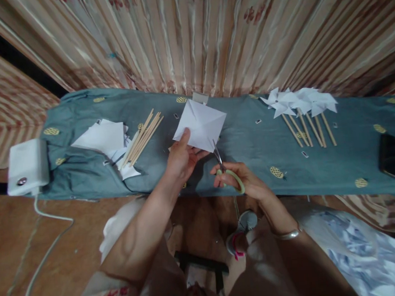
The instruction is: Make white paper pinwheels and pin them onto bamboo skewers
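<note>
Your left hand [181,160] pinches the white paper square [201,125] by its lower corner. Your right hand [243,181] grips scissors [223,166], blades at the paper's edge.

L hand [182,160], R hand [242,181]: closed grips.

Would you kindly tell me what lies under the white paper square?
The teal cloth lies under the paper square, which the left hand holds; scissors in the right hand meet its lower edge. What sits directly beneath is covered.
</note>
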Demonstrator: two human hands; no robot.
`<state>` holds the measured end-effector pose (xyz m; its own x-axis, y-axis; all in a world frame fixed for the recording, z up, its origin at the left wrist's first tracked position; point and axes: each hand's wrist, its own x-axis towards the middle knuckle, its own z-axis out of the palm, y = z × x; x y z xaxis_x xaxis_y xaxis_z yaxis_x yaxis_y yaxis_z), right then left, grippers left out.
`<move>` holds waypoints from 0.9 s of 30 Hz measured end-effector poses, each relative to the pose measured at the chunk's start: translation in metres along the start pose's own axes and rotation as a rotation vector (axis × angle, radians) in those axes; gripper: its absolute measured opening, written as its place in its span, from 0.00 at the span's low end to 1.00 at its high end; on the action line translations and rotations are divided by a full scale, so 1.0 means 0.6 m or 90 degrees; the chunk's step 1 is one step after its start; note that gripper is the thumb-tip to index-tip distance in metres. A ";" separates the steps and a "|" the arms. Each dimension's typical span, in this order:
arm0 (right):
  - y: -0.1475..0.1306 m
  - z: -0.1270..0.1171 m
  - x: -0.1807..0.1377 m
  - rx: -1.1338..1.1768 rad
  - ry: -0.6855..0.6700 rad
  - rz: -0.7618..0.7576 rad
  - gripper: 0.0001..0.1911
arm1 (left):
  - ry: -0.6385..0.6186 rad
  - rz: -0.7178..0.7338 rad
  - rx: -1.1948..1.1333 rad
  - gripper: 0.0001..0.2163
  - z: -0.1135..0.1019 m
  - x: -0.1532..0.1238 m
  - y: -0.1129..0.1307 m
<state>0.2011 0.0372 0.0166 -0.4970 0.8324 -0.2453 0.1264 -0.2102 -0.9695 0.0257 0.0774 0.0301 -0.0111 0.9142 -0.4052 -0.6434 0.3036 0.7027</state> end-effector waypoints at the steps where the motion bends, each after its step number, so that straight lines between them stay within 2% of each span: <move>1: 0.000 0.000 0.000 -0.004 -0.004 -0.001 0.27 | -0.003 -0.003 -0.004 0.15 0.001 0.000 -0.001; 6: 0.001 -0.001 0.002 -0.014 -0.015 -0.011 0.27 | -0.001 -0.019 -0.029 0.12 0.009 -0.003 -0.001; 13: 0.005 -0.002 0.003 -0.032 -0.017 -0.003 0.27 | 0.004 -0.044 -0.051 0.16 0.011 -0.007 -0.001; 27: 0.004 -0.001 0.004 -0.021 -0.010 0.005 0.29 | 0.004 -0.040 -0.054 0.14 0.012 -0.008 0.002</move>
<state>0.2007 0.0393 0.0138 -0.5098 0.8222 -0.2532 0.1591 -0.1991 -0.9670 0.0305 0.0753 0.0370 0.0265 0.8924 -0.4505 -0.7052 0.3361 0.6243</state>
